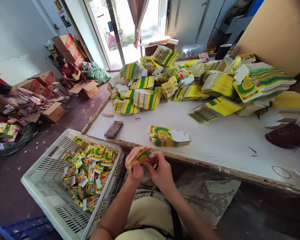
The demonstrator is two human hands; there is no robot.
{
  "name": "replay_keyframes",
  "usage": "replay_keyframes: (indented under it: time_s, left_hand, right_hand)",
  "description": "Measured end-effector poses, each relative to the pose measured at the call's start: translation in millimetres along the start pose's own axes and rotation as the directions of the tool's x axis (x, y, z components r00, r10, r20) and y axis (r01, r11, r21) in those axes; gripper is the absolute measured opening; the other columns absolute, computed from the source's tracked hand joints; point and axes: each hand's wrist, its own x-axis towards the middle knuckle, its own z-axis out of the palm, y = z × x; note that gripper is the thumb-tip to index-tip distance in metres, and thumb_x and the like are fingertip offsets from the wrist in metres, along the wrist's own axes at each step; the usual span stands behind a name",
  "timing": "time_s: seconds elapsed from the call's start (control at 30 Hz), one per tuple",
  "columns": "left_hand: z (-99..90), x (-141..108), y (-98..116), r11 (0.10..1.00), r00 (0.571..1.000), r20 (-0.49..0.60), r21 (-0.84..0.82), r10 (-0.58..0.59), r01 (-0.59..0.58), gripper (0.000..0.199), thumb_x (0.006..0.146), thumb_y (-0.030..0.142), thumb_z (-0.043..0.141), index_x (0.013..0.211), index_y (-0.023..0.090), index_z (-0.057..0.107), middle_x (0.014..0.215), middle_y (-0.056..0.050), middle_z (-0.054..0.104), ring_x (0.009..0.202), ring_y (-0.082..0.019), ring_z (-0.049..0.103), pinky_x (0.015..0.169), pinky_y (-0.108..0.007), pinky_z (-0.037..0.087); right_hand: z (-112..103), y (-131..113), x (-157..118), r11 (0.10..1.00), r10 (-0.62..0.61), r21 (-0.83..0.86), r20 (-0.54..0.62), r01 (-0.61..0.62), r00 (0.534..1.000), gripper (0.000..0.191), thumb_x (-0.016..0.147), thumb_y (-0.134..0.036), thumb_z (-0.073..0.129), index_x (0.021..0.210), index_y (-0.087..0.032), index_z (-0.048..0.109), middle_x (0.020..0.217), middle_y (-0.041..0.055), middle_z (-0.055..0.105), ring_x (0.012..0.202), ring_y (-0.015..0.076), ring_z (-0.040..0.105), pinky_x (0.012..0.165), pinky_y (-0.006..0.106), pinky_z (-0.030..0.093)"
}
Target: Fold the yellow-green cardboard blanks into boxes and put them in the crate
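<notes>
Just off the table's front edge, my left hand (136,168) is closed around a small yellow and green printed carton (142,155). My right hand (160,168) has its fingers pressed at the carton's right end, by a white flap. Beyond both hands, a short stack of flattened cartons (165,136) lies on the white table (165,118), white flaps pointing right. To my left, a white plastic crate (48,181) holds many small folded cartons (90,173) in a loose heap.
Bundles of flat cartons (145,83) are piled across the table's back. A dark red mug (287,133) stands at the right, near a rubber band (281,172). Two people sit at left among open cardboard boxes (87,89). A blue crate (25,228) is at lower left.
</notes>
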Motion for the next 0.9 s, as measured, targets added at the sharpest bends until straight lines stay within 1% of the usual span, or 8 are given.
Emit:
replay_keyframes:
  time_s: [0.1, 0.23, 0.4, 0.5, 0.63, 0.7, 0.77, 0.9]
  left_hand:
    - [2.4, 3, -7, 0.997, 0.998, -0.041, -0.064, 0.050, -0.052, 0.064, 0.086, 0.073, 0.042, 0.104, 0.017, 0.069, 0.097, -0.013, 0.074, 0.092, -0.027, 0.069, 0.083, -0.042, 0.056]
    - [11.9, 8, -7, 0.975, 0.981, -0.132, -0.189, -0.140, 0.113, 0.065, 0.088, 0.072, 0.038, 0.113, 0.018, 0.063, 0.093, -0.012, 0.075, 0.090, -0.027, 0.071, 0.081, -0.042, 0.056]
    - [20.3, 11, 8, 0.929, 0.990, -0.018, -0.346, -0.143, 0.128, 0.071, 0.081, 0.078, 0.046, 0.125, 0.023, 0.053, 0.121, -0.014, 0.067, 0.110, -0.029, 0.064, 0.092, -0.045, 0.052]
    - [22.3, 14, 13, 0.886, 0.983, -0.024, -0.437, -0.180, 0.152, 0.063, 0.079, 0.076, 0.051, 0.112, 0.022, 0.056, 0.098, -0.008, 0.067, 0.096, -0.025, 0.065, 0.085, -0.041, 0.052]
    - [23.9, 19, 11, 0.822, 0.970, -0.073, -0.548, -0.231, 0.154, 0.053, 0.074, 0.072, 0.061, 0.086, 0.021, 0.053, 0.069, 0.002, 0.048, 0.064, -0.013, 0.051, 0.067, -0.029, 0.048]
    - [23.3, 19, 7, 0.842, 0.967, -0.092, -0.515, -0.239, 0.159, 0.054, 0.072, 0.072, 0.064, 0.082, 0.021, 0.052, 0.067, 0.003, 0.045, 0.060, -0.011, 0.046, 0.063, -0.025, 0.045]
    - [21.0, 19, 5, 0.891, 0.972, -0.087, -0.424, -0.218, 0.162, 0.060, 0.067, 0.076, 0.066, 0.087, 0.020, 0.056, 0.073, 0.001, 0.050, 0.066, -0.012, 0.050, 0.066, -0.025, 0.047]
    - [12.6, 19, 2, 0.955, 0.982, 0.085, -0.233, -0.168, 0.183, 0.067, 0.058, 0.066, 0.080, 0.104, 0.020, 0.063, 0.097, -0.006, 0.066, 0.089, -0.019, 0.062, 0.080, -0.030, 0.051]
  right_hand:
    - [0, 4, -5, 0.997, -0.040, -0.075, -0.054, 0.036, 0.998, 0.016, 0.085, -0.029, 0.065, 0.085, -0.024, 0.050, 0.071, -0.0021, 0.062, 0.059, 0.0147, 0.060, 0.057, 0.027, 0.051]
    - [-7, 4, -3, 1.000, 0.000, 0.018, -0.028, 0.000, 1.000, 0.019, 0.084, -0.031, 0.068, 0.089, -0.024, 0.052, 0.073, -0.0018, 0.061, 0.064, 0.0152, 0.060, 0.060, 0.027, 0.052]
    - [-17, 2, 12, 0.956, 0.073, 0.277, 0.101, -0.099, 0.992, 0.031, 0.080, -0.033, 0.072, 0.102, -0.023, 0.053, 0.091, 0.0028, 0.064, 0.078, 0.0166, 0.064, 0.070, 0.029, 0.055]
    - [-17, 1, 11, 0.932, 0.094, 0.323, 0.231, -0.167, 0.968, 0.035, 0.078, -0.033, 0.073, 0.104, -0.024, 0.051, 0.085, 0.0007, 0.062, 0.075, 0.0158, 0.062, 0.067, 0.028, 0.052]
    - [-13, 4, 1, 0.913, 0.140, 0.315, 0.353, -0.258, 0.925, 0.043, 0.077, -0.034, 0.074, 0.110, -0.023, 0.048, 0.077, -0.0029, 0.058, 0.070, 0.0145, 0.057, 0.063, 0.026, 0.048]
    - [-13, 9, -1, 0.943, 0.153, 0.232, 0.335, -0.239, 0.930, 0.047, 0.074, -0.030, 0.076, 0.111, -0.023, 0.050, 0.077, -0.0030, 0.059, 0.071, 0.0151, 0.057, 0.065, 0.027, 0.047]
    - [-16, 14, 0, 0.971, 0.146, 0.147, 0.263, -0.189, 0.954, 0.041, 0.073, -0.028, 0.077, 0.107, -0.023, 0.054, 0.076, -0.0032, 0.059, 0.070, 0.0153, 0.056, 0.065, 0.027, 0.046]
    - [-34, 20, 10, 0.994, 0.067, 0.080, 0.103, -0.075, 0.992, 0.021, 0.080, -0.033, 0.070, 0.094, -0.021, 0.061, 0.076, -0.0005, 0.062, 0.068, 0.0167, 0.058, 0.065, 0.029, 0.048]
